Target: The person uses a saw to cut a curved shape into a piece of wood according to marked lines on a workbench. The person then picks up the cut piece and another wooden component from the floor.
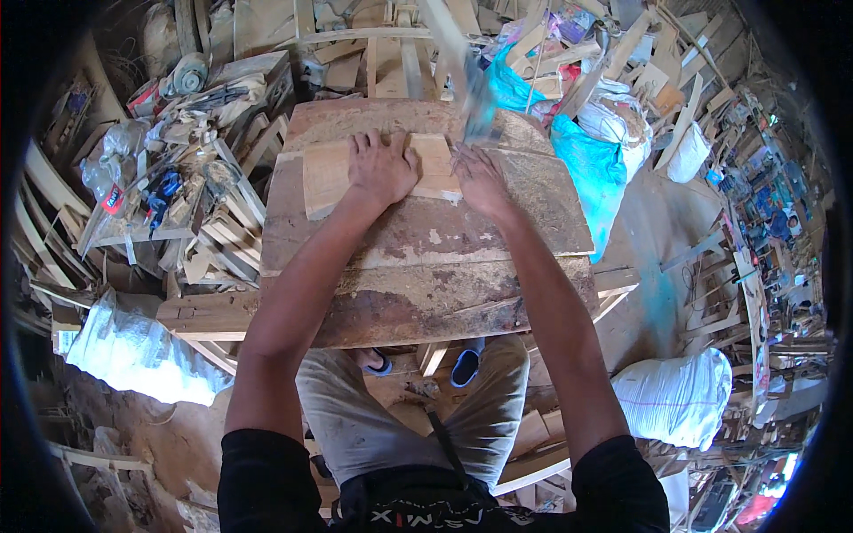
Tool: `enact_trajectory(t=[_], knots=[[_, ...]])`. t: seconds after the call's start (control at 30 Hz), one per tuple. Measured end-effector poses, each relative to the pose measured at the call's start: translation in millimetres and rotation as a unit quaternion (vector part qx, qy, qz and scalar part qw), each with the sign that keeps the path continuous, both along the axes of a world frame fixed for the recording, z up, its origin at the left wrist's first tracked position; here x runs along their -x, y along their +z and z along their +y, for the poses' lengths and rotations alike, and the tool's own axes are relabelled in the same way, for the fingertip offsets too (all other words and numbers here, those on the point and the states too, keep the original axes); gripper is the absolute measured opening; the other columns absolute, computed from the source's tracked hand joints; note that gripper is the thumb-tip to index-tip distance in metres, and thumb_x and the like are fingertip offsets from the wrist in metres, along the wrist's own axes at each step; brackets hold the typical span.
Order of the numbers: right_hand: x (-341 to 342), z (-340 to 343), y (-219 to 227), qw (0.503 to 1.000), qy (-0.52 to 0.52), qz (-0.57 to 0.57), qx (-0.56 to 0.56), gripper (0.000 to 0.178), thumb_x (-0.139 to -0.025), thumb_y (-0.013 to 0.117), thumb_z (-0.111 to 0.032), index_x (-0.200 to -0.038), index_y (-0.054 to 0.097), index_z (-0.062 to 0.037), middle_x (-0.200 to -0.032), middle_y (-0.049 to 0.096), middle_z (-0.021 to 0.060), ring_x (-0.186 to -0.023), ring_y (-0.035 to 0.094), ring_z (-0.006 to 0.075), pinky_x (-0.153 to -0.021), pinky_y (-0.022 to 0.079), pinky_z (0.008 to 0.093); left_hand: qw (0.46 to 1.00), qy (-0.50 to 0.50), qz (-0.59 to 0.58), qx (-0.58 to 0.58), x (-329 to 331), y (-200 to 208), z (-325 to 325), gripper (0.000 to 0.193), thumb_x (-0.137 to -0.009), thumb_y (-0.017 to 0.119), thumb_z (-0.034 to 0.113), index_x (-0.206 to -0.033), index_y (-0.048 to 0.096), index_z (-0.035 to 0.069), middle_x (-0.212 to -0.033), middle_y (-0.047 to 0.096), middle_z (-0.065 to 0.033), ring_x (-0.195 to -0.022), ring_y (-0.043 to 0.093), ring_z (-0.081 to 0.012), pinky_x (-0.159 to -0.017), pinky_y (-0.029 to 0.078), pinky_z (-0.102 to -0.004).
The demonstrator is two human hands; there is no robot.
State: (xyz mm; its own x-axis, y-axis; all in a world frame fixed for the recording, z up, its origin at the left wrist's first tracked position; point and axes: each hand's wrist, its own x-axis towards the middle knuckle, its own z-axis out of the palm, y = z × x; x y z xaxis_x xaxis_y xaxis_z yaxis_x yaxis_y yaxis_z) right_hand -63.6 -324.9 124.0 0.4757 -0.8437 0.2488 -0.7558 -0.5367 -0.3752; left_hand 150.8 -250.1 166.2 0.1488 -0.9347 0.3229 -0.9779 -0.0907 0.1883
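Note:
A pale wooden board [327, 178] lies on the worn wooden worktop [426, 231], its near edge bowed inward. My left hand [382, 169] presses down on its middle, fingers reaching to the far edge and holding it. At the board's right end is my right hand [481, 180], its fingers stretched forward and slightly apart, touching or very near the wood; the exact contact is hard to make out. Just beyond the right fingertips, a blurred upright bar [480, 102] comes down to the worktop; its kind cannot be told.
Sawdust lies over the worktop's far part. Left stands a cluttered bench [147, 233] with a plastic bottle [114, 197] and scraps. A turquoise sack [591, 164] hangs by the worktop's right edge. White sacks [680, 395] sit lower right. Wood offcuts are heaped all around.

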Motion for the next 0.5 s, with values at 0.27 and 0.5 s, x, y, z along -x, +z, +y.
enact_trajectory(t=[0.27, 0.5], knots=[[2.4, 1.2, 3.4, 0.999, -0.025, 0.025, 0.032, 0.051, -0.113, 0.037, -0.040, -0.143, 0.065, -0.0096, -0.164, 0.048, 0.0139, -0.157, 0.034, 0.0358, -0.131, 0.018, 0.0524, 0.999, -0.045, 0.003, 0.016, -1.2, 1.3, -11.1, 0.055, -0.102, 0.047, 0.039, -0.139, 0.059, 0.001, -0.139, 0.059, -0.0293, -0.135, 0.053, -0.0449, -0.122, 0.033, -0.0568], [-1.7, 3.0, 13.1, 0.999, -0.016, 0.046, -0.011, 0.052, -0.113, 0.033, -0.039, -0.144, 0.066, -0.0134, -0.162, 0.048, 0.0154, -0.156, 0.034, 0.0378, -0.131, 0.015, 0.0555, 0.999, -0.037, 0.004, 0.020, -2.7, 0.1, -12.5, 0.055, -0.100, 0.052, 0.035, -0.145, 0.055, 0.003, -0.137, 0.059, -0.0295, -0.131, 0.056, -0.0451, -0.117, 0.040, -0.0548]])
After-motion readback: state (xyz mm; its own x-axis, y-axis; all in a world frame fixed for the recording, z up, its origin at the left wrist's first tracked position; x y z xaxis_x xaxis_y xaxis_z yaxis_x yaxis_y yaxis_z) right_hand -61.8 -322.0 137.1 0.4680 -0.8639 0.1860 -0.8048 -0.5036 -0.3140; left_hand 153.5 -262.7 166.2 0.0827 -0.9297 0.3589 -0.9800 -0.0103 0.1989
